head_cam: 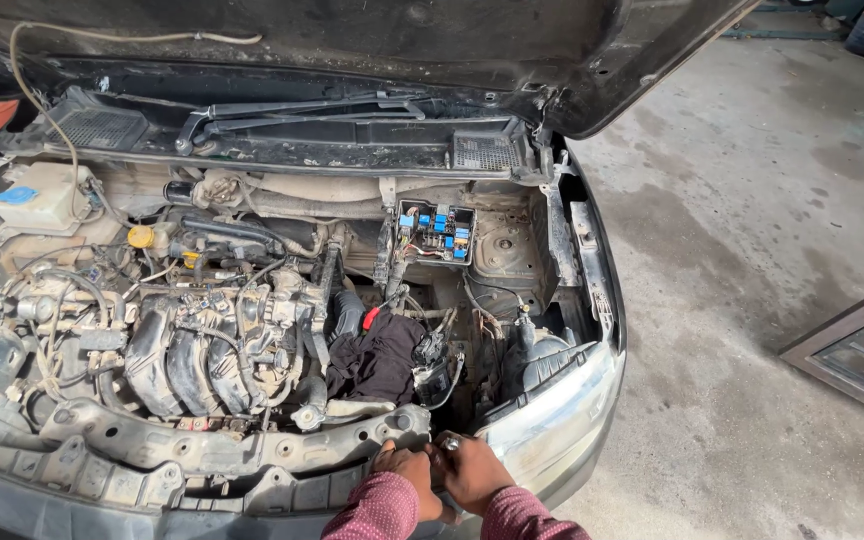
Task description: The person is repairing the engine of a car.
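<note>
Now | small metal part in right hand | left hand touching

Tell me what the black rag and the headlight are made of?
The black rag looks like soft cloth: it is crumpled and dull. The headlight cover looks like clear, shiny plastic or glass, since it gleams; which one, I cannot tell. Both hands rest beside it.

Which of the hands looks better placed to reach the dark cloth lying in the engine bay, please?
Probably the left hand: it rests on the front crossmember almost directly below the dark cloth. The right hand sits nearer the headlight, pinching a small metal part.
</note>
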